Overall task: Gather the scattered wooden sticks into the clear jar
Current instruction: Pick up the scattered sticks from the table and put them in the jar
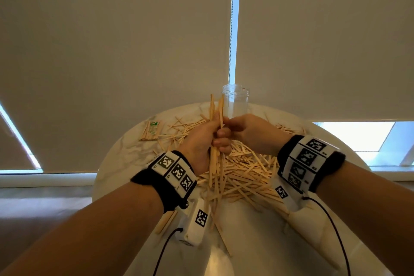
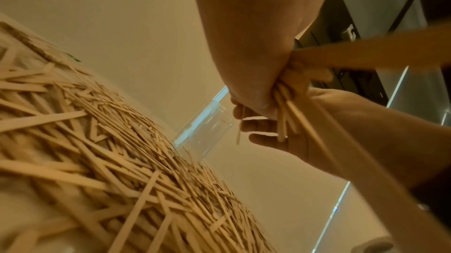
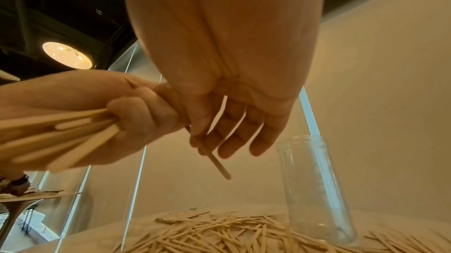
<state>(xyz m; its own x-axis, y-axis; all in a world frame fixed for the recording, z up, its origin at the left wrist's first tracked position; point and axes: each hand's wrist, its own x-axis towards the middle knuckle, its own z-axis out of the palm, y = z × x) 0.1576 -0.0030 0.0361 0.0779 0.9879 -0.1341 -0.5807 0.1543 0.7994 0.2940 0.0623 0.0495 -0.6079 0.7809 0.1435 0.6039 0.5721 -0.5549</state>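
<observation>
My left hand [image 1: 220,141] grips an upright bundle of wooden sticks [image 1: 215,119] above the round table. My right hand [image 1: 228,124] meets it from the right. In the right wrist view its thumb and forefinger pinch a single stick [image 3: 216,162] beside the bundle [image 3: 61,137], with the other fingers [image 3: 258,141] held straight. The clear jar [image 1: 235,101] stands upright and looks empty just behind both hands, also seen as the jar [image 3: 314,186] and the jar [image 2: 205,130]. A big loose pile of sticks [image 1: 242,175] lies under the hands.
The white round table [image 1: 257,246] ends close behind the jar, in front of roller blinds. A wrapped packet of sticks [image 1: 151,131] lies at the back left. More sticks [image 1: 289,129] are scattered at the back right. Wrist camera cables [image 1: 336,226] hang near the front edge.
</observation>
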